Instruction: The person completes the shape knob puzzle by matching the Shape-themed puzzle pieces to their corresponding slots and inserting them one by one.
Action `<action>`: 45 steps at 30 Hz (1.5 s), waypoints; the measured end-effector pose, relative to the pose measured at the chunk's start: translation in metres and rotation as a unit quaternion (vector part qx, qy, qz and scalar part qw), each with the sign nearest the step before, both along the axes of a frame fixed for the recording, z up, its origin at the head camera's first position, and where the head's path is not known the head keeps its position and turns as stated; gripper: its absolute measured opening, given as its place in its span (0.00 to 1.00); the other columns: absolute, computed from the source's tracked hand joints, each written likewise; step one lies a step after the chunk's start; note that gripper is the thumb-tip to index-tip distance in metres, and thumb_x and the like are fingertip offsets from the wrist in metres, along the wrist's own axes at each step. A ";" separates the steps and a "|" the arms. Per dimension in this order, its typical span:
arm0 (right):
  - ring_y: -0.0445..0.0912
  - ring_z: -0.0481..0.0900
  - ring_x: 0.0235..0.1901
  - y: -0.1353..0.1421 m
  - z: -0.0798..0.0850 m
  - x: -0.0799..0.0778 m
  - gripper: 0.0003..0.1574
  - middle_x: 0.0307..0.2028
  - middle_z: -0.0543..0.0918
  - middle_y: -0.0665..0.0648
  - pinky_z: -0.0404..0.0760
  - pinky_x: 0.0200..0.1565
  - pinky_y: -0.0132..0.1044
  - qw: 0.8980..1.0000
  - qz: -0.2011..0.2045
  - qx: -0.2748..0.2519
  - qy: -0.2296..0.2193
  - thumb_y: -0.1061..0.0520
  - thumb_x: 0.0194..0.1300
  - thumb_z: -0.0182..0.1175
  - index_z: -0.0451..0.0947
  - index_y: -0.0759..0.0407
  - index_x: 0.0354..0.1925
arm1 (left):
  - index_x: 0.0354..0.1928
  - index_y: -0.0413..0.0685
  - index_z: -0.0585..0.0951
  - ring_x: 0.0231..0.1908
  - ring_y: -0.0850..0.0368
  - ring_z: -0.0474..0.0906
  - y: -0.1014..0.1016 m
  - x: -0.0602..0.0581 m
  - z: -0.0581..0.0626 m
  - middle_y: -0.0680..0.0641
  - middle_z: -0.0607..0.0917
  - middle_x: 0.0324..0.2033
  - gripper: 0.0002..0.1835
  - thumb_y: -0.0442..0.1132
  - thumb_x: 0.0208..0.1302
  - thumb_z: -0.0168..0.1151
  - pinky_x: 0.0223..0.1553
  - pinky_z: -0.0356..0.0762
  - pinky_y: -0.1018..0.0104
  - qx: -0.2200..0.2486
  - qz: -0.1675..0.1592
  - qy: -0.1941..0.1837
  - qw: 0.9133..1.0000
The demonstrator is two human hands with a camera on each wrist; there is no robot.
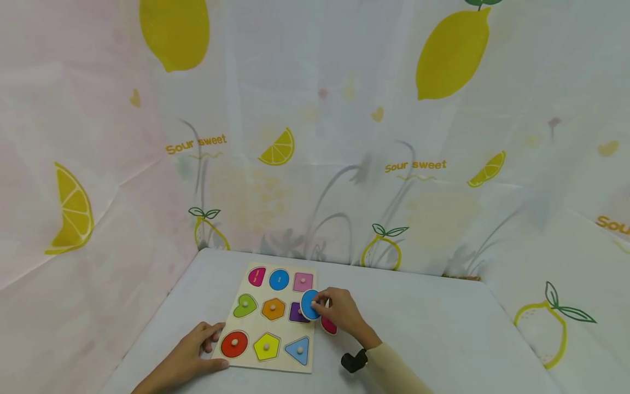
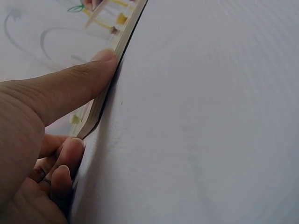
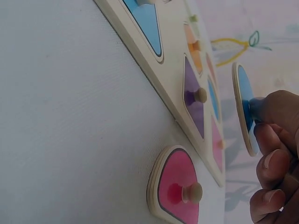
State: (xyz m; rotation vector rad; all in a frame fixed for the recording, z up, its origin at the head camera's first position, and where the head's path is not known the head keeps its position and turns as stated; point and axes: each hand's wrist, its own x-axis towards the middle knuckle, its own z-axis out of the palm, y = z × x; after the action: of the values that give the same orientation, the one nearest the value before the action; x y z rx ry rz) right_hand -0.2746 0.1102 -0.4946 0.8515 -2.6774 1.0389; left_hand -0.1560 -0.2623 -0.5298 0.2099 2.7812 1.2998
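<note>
A wooden peg puzzle board (image 1: 248, 326) with bright shapes lies flat on the table. My right hand (image 1: 344, 313) pinches the knob of a round blue puzzle piece (image 1: 309, 305), held tilted above the board's right side and partly covering the purple square piece (image 1: 295, 312). In the right wrist view this blue disc (image 3: 244, 105) is raised off the board. My left hand (image 1: 189, 350) holds the board's near left corner, thumb against the front edge and curled fingers at the left edge. A crimson, rounded piece with a knob (image 3: 180, 186) lies on the table beside the board.
Knobbed pieces fill several slots, including a red circle (image 1: 234, 344), a yellow pentagon (image 1: 267, 347) and a green heart (image 1: 244, 306). The blue round recess (image 1: 279, 279) and crimson recess (image 1: 256, 276) show no knobs. A lemon-print cloth (image 1: 315, 191) hangs behind the white table (image 1: 418, 328).
</note>
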 end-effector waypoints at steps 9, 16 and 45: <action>0.35 0.69 0.25 -0.012 0.000 -0.006 0.04 0.24 0.75 0.40 0.73 0.28 0.29 1.000 0.006 0.002 0.003 0.54 0.68 0.70 0.88 0.53 0.38 | 0.68 0.34 0.74 0.37 0.62 0.67 0.002 0.000 0.003 0.49 0.69 0.36 0.49 0.50 0.46 0.85 0.35 0.68 0.69 0.009 0.005 -0.012 1.000; 0.37 0.69 0.26 -0.023 -0.002 -0.011 0.04 0.23 0.74 0.41 0.72 0.29 0.29 1.000 0.000 0.013 -0.004 0.54 0.68 0.70 0.88 0.53 0.37 | 0.68 0.34 0.74 0.37 0.62 0.67 0.001 0.000 -0.001 0.49 0.69 0.36 0.49 0.48 0.44 0.86 0.35 0.68 0.69 0.015 0.007 -0.005 1.000; 0.36 0.69 0.22 -0.062 -0.009 -0.048 0.07 0.21 0.73 0.43 0.69 0.24 0.28 0.999 -0.036 0.015 -0.026 0.54 0.67 0.69 0.88 0.55 0.34 | 0.67 0.34 0.75 0.36 0.64 0.67 0.002 0.001 0.000 0.50 0.70 0.37 0.48 0.49 0.46 0.85 0.36 0.66 0.70 -0.002 -0.003 0.017 1.000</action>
State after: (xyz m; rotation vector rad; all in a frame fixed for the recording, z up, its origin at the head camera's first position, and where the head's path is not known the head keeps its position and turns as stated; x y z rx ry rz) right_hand -0.3222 0.0477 -0.5035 0.7383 -2.7506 1.0223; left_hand -0.1551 -0.2604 -0.5299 0.2420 2.8100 1.3006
